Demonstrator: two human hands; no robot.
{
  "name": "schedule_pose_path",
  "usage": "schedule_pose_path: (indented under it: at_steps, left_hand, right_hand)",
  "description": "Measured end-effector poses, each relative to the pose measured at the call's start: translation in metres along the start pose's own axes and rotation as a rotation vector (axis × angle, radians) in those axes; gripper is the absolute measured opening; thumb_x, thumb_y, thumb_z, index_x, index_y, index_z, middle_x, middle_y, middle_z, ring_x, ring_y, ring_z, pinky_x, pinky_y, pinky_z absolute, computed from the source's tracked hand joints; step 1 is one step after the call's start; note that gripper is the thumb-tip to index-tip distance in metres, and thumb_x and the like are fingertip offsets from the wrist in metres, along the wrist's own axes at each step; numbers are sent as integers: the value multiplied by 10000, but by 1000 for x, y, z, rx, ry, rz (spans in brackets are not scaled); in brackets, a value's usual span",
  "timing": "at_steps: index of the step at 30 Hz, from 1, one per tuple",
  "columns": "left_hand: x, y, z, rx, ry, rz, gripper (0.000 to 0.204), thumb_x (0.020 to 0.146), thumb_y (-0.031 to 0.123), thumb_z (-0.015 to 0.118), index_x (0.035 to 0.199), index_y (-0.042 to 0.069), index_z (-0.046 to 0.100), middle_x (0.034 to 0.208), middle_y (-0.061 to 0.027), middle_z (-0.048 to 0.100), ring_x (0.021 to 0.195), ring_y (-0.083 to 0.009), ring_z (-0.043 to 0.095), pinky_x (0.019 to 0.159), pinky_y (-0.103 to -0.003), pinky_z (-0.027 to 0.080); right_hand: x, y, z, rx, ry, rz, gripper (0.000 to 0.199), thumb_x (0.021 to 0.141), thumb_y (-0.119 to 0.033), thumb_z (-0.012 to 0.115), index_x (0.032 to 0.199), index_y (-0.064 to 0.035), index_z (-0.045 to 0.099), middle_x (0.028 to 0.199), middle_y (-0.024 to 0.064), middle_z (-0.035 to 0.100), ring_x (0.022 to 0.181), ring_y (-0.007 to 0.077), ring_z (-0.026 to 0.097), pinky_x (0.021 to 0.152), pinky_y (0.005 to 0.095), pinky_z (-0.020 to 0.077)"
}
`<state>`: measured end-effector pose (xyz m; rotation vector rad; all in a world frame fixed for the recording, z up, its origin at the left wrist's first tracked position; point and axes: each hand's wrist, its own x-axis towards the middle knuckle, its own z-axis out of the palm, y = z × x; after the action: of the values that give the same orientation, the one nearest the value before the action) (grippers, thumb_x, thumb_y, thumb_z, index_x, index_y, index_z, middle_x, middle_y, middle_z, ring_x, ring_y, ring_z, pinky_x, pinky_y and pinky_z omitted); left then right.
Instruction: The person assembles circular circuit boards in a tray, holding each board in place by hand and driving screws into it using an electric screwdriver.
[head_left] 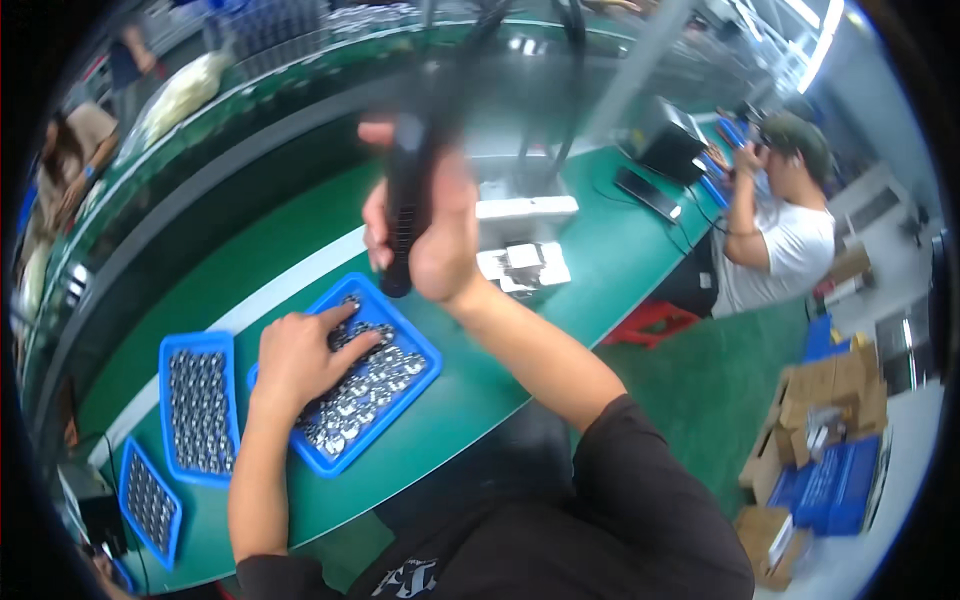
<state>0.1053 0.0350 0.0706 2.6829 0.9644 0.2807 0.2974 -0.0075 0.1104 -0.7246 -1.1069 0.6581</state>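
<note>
My left hand (298,362) lies over the near edge of a blue plastic tray (425,352) on the green bench. Its thumb and index finger are spread apart, the tips touching small shiny black-and-silver metal parts (375,385) that fill the tray in rows. My other fingers are partly hidden under the hand. Raised above the tray's far corner, my right hand (445,235) is wrapped round a black handheld tool (404,215) with a ribbed lower end. Motion blurs the tool's upper part, so its exact kind does not show.
Two more blue trays (163,400) (128,500) of similar parts stand left. Beyond my right hand are a white box (525,208) and small white pieces (525,265). A co-worker (780,215) sits right, near a black device (648,193). A conveyor (300,125) runs behind.
</note>
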Motion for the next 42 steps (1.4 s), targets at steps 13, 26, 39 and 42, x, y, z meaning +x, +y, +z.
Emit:
schedule_pose_path:
  at_steps: [13,26,39,42]
  left_hand:
    - [-1,8,-1,32,27,28,537,778,523,746,1094,88,751,780,-179,709,688,-341,676,691,-427,527]
    - [-1,-12,3,-54,-1,30,611,748,613,732,1106,118,743,746,-168,700,713,-352,689,705,-434,537]
    - [5,-18,-1,-175,-74,-91,534,768,538,740,1068,96,753,660,-184,672,646,-360,683,653,-446,558]
    - [7,-18,-3,-226,-120,-150,546,760,549,741,1073,101,754,648,-178,670,630,-359,680,654,-439,560]
  right_hand:
    - [-12,-73,-102,-215,240,-62,707,988,-697,196,992,-56,495,560,48,481,423,144,467,423,290,431]
    - [-12,-61,-29,106,-92,103,1002,831,-891,208,1129,28,473,543,72,487,385,167,454,377,296,404]
    - [24,48,44,-19,-153,182,839,889,-785,245,1195,-38,472,606,97,523,461,176,486,448,290,433]
    - [18,57,41,43,-143,237,854,875,-801,228,1190,-48,475,601,98,520,479,183,488,482,300,429]
